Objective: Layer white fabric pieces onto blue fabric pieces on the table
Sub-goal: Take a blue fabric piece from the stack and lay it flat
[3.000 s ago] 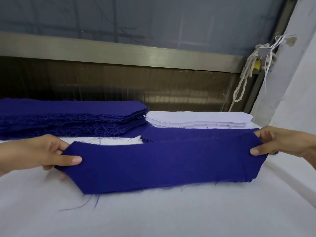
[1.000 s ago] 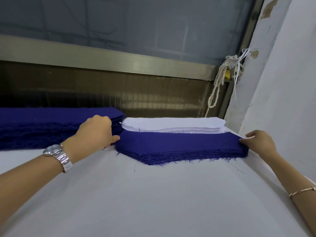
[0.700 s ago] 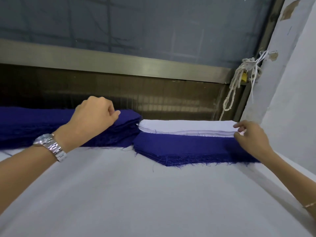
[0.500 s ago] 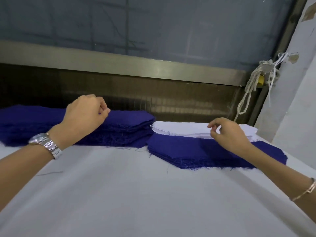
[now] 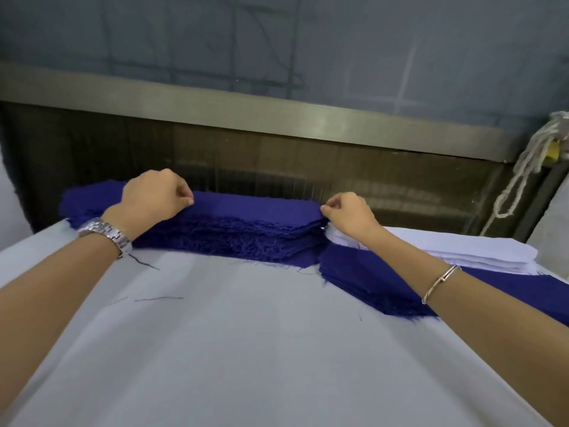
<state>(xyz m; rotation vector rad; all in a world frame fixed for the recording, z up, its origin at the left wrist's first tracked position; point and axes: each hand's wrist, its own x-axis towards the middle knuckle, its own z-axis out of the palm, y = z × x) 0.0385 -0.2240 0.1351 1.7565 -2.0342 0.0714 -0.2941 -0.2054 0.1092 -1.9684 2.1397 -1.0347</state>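
Both hands are taking the top blue piece (image 5: 255,208) by its ends.
It is lying on the blue stack (image 5: 246,241) at the bench's (image 5: 246,349) far edge, long axis left to right. The left hand (image 5: 154,198) and right hand (image 5: 349,214) are each at one end, fingers (image 5: 184,197) seemingly pinching it. Half a second ago the right hand was hovering over the white stack (image 5: 462,251).

Your blue pile (image 5: 246,229): woven cloth, matt and coarse, cut edges frayed into loose threads. Your white pile (image 5: 462,251): thinner cloth, smooth, matt, edges clean. The tabletop (image 5: 246,349): covered in pale smooth cloth, faintly creased. On your left wrist, a watch (image 5: 106,234) of glossy polished metal links. On your right wrist, a thin shiny metal bangle (image 5: 440,282). Behind: a brushed metal rail (image 5: 277,115) with a dull sheen, and a rope (image 5: 520,180) of rough twisted fibre.
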